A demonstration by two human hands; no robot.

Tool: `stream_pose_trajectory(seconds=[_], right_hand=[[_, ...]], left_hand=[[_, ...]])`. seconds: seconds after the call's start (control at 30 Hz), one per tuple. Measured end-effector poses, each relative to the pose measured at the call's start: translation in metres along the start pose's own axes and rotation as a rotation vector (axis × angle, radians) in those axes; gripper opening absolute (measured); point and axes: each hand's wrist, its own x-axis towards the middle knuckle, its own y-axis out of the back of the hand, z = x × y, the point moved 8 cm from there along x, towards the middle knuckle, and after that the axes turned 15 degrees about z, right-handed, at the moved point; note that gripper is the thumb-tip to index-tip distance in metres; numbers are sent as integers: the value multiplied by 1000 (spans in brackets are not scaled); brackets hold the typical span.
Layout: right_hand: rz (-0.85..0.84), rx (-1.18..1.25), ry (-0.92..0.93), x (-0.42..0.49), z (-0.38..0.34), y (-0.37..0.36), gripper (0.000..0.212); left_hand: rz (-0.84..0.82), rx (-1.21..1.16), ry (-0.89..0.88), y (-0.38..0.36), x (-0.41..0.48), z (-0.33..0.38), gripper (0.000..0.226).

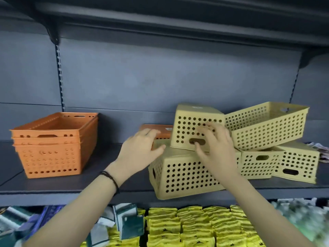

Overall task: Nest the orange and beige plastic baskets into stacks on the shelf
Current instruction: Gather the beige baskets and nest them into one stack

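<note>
A nested stack of orange baskets (53, 145) stands upright at the left of the grey shelf (99, 177). One more orange basket (161, 131) lies upside down behind the beige heap. Several beige perforated baskets are piled at the right: a large overturned one (179, 177) at the front, a smaller overturned one (190, 125) on top of it, a tilted upright one (267, 125), and two low ones (299, 163). My left hand (140, 148) rests on the large beige basket's top near the orange one. Fingers spread, my right hand (215, 145) is against the smaller overturned basket's handle slot.
The shelf's back panel and an upper shelf (160, 20) close in above. Below the shelf edge lie yellow packets (192, 227) and dark green and blue packages (128, 221). Bare shelf surface shows between the orange stack and the beige heap.
</note>
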Motion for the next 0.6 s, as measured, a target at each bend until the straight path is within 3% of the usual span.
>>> stream_pose_trajectory(seconds=[0.13,0.27,0.37,0.43,0.53,0.6], right_hand=[[-28,-118,-162,-5,51,-2,69],[-214,29,-341,-14,78,-23,95],[-261,200,-383,-17,80,-35,92],[-225,334,-389,-14,73,-38,85],[-170,427,-333,-3,56,-39,78],[-159,444,-312,6,47,-41,78]], left_hand=[[-60,-206,190,-31,12,16,69],[-120,-482,317,-55,17,27,67],[-92,-649,411,-65,19,27,65],[-11,-720,454,-64,21,24,76],[55,-714,344,-50,24,30,113],[29,-635,257,-43,27,32,118]])
